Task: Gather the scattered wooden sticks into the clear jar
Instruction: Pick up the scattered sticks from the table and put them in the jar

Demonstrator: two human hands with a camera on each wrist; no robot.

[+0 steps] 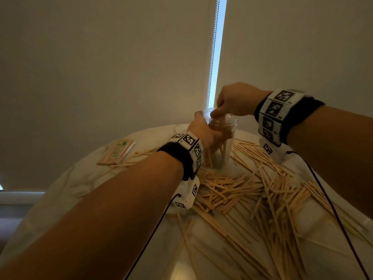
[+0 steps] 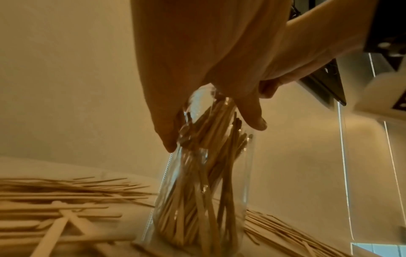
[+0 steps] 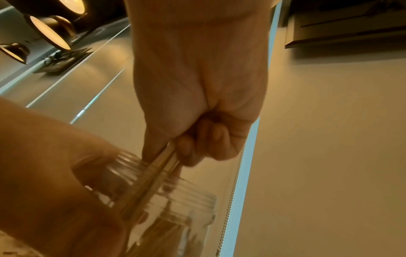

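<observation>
**Sticks going into the jar**

Left hand (image 1: pixel 201 130) grips the clear jar (image 2: pixel 204 182) on the table (image 1: pixel 84 178). Right hand (image 3: pixel 197 97) pinches blurred sticks (image 3: pixel 162 161) at its mouth — count unclear. Scattered sticks (image 1: pixel 252 190) surround it.

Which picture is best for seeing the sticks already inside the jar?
The left wrist view: the sticks in the jar show clearly through the clear jar. The head view shows only a few, behind the left hand. The right wrist view shows them blurred.
</observation>
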